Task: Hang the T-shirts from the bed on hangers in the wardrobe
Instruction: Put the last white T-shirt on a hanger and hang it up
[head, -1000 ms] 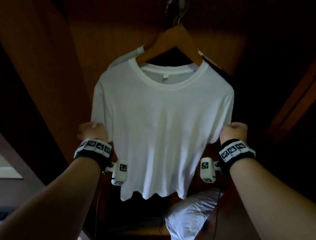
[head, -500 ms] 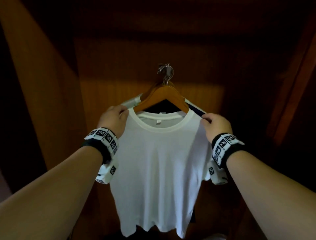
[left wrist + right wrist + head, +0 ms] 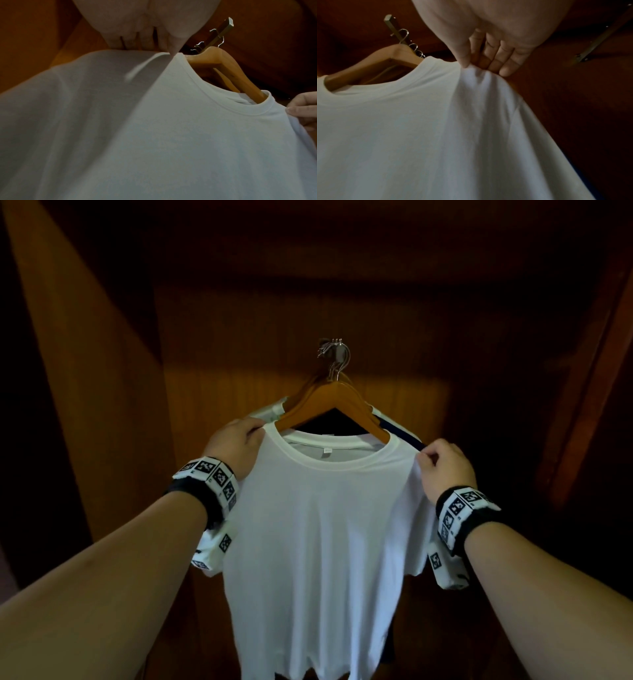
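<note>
The white T-shirt hung on a wooden hanger between the hands: left hand and right hand each pinched a shoulder.

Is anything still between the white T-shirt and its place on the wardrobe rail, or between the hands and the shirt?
Nothing visible. The white T-shirt is already on the wooden hanger, hooked on the rail. Left hand and right hand pinch its shoulders directly.
</note>
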Tool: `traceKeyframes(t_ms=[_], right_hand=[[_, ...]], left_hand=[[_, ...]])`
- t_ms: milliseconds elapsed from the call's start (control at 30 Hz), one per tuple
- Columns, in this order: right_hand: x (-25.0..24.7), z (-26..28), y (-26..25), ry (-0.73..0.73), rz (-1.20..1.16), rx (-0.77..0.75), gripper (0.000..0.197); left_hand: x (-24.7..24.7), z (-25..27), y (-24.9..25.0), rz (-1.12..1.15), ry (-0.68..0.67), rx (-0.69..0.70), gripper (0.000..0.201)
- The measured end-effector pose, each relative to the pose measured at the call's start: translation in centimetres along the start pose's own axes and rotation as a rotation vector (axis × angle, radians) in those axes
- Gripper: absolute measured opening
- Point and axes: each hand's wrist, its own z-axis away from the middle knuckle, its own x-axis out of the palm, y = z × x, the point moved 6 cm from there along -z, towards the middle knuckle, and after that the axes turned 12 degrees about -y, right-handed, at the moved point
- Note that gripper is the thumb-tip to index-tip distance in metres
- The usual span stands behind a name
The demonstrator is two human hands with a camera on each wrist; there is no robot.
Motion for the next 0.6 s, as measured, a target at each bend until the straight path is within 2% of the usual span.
traceKeyframes(t_ms=[67, 133, 200, 300, 400, 500, 600], right_hand=[[0.0, 0.1, 1.2, -0.03, -0.155, 0.092, 0.009], [0.6, 0.4, 2.8, -0.083, -0.299, 0.198, 0.03], [1.0, 0.6, 4.1, -0.166, -0.216, 0.269, 0.038], [0.9, 0.8, 5.5, -0.216, -0.046, 0.322, 0.029], [0.3, 0.9, 6.8, -0.239, 0.012, 0.414, 0.031], [-0.5, 1.1, 7.4, -0.204, 0.002, 0.465, 0.029], [-1.5, 1.2, 6.5, -0.018, -0.1, 0.436, 0.041]], left_hand=[[0.1, -0.1, -0.1, 0.01, -0.01, 0.002, 0.034], [0.3, -0.1, 0.0, 0.015, -0.014, -0.002, 0.034], [0.5, -0.1, 0.0, 0.021, -0.013, -0.013, 0.034], [0.6, 0.2, 0.0, 0.04, 0.002, -0.024, 0.034], [0.6, 0.3, 0.0, 0.052, 0.024, -0.036, 0.032], [0.5, 0.3, -0.4, 0.039, 0.038, -0.064, 0.029], [0.4, 0.6, -0.7, 0.05, 0.063, -0.104, 0.029]])
